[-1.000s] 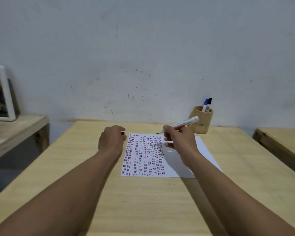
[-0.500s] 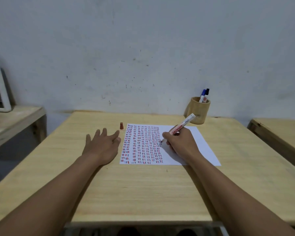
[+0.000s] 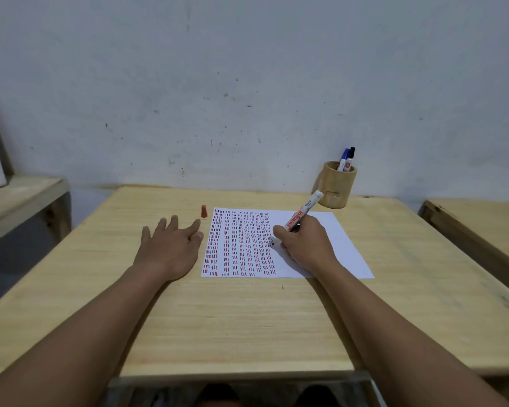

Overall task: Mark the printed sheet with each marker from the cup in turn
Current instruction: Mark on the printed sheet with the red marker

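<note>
While my right hand (image 3: 301,245) is pinching the red Snowman marker (image 3: 302,214) on the printed sheet (image 3: 329,248), my left hand (image 3: 171,248) is lying spread on the table (image 3: 247,318) beside it, so the unpinned paper could be sliding and smearing

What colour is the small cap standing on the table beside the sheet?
Red: the cap stands upright by the sheet's far left corner, head view.

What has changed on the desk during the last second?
The left hand let go of the red cap and lies flat. The right hand lowered the marker onto the sheet. The cup stayed.
</note>
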`<state>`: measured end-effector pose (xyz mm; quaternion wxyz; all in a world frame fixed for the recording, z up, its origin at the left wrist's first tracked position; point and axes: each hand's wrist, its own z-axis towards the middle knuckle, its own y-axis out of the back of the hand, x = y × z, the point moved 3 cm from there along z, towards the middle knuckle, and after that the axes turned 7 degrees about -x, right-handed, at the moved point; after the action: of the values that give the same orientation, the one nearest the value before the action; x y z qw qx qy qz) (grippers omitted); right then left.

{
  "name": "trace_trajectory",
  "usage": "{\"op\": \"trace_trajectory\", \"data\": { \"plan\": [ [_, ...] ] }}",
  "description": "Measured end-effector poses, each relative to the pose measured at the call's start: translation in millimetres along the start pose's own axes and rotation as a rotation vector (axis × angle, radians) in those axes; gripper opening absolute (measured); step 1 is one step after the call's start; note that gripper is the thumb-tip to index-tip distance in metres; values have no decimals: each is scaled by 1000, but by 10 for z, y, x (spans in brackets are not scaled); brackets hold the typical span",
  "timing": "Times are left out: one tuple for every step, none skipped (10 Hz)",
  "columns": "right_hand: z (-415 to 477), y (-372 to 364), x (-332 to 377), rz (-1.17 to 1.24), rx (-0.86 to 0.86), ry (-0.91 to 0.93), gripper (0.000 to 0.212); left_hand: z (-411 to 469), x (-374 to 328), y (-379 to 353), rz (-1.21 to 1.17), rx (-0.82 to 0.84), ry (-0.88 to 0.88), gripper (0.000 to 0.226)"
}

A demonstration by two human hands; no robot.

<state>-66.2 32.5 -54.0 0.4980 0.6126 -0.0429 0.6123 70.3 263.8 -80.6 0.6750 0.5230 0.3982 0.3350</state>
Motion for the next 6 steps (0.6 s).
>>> {"op": "trace_trajectory", "data": {
  "plan": [
    [5,-5,2,-6,2,1,25,2,3,-2,6,-2,-3,55],
    [1,-13,9,-5,7,5,26,1,2,2,8,-3,-4,55],
    [0,-10,20,-9,17,4,28,-4,-7,7,-3,0,-3,55],
    [2,0,26,-8,25,-10,27,-3,-9,11,-12,-7,2,55],
    [1,13,15,20,12,-26,28,2,-8,7,-33,-22,13,54],
    [27,57,-5,130,-39,-64,27,28,-27,54,-66,-101,53,53]
  ]
}}
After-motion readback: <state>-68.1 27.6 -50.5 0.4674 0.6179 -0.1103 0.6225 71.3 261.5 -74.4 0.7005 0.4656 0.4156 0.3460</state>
